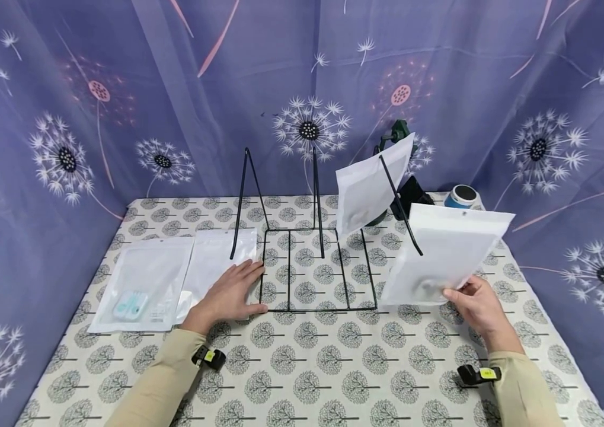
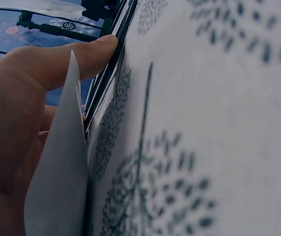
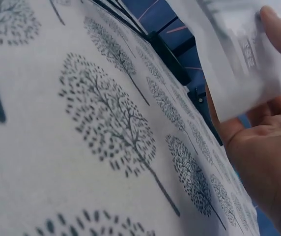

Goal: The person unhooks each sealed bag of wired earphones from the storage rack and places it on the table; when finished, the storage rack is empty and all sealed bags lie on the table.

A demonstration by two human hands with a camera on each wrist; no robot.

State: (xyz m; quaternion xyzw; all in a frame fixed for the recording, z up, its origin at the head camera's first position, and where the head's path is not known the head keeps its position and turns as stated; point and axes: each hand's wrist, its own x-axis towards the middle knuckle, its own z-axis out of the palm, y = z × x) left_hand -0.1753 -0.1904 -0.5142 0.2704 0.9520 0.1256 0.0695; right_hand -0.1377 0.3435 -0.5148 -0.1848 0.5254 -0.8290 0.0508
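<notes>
A black wire rack (image 1: 289,273) with upright prongs stands mid-table. My left hand (image 1: 230,295) lies at its left side with fingers extended, and in the left wrist view the thumb (image 2: 94,54) touches the wire. Under or beside that hand is a white pouch (image 1: 221,249), partly hidden. My right hand (image 1: 476,308) pinches the lower edge of another white pouch (image 1: 446,249), tilted up right of the rack; a small item shows faintly inside. In the right wrist view the pouch (image 3: 229,54) shows printed text. One more white pouch (image 1: 371,184) leans in the rack's right section.
Farther left lies a pouch (image 1: 147,273) holding a light teal item, overlapping its neighbour. Behind the rack's right end are a dark stand (image 1: 399,131) and a blue container with a dark top (image 1: 462,197). A purple curtain (image 1: 200,118) borders the table.
</notes>
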